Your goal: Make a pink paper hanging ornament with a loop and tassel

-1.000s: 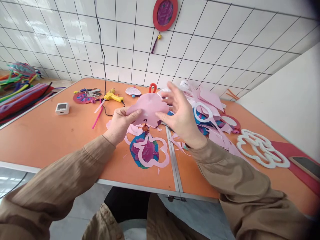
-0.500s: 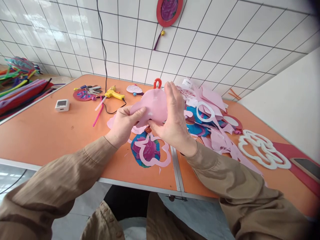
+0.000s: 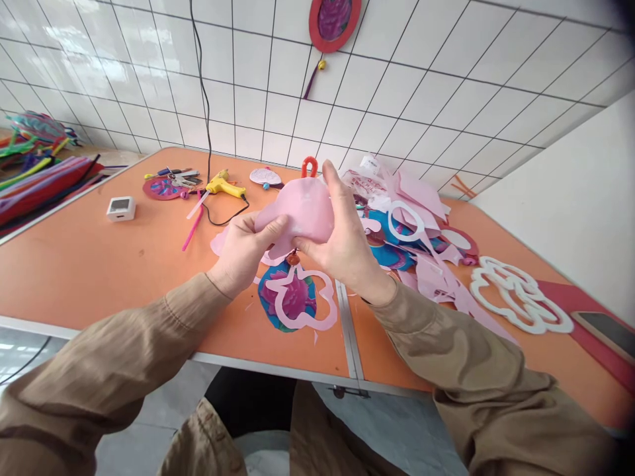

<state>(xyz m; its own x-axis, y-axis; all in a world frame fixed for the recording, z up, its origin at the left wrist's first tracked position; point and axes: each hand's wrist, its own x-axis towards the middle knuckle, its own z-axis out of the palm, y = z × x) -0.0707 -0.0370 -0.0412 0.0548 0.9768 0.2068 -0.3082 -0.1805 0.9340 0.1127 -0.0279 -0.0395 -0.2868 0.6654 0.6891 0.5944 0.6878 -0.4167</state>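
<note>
A pink cloud-shaped piece [image 3: 305, 208] is held up over the orange table, with a red loop [image 3: 309, 165] at its top and a small reddish bead [image 3: 293, 258] hanging below. My left hand [image 3: 243, 250] pinches its left side, thumb on the front. Around its right edge is my right hand [image 3: 347, 244], thumb at the lower edge and fingers raised along the side. Beneath them a pink cloud outline [image 3: 325, 322] lies partly over a blue and purple floral piece [image 3: 268, 304].
A yellow glue gun [image 3: 225, 185], keys [image 3: 184, 178] and a white device [image 3: 121, 209] stand left. Pink scraps [image 3: 436, 281], white cloud frames [image 3: 526, 294] and a phone [image 3: 605, 332] are right. Coloured pipe cleaners [image 3: 44, 188] lie far left.
The fingers of my right hand have closed in a little around the pink piece's right edge. The piece has tilted slightly. My left hand keeps its pinch.
</note>
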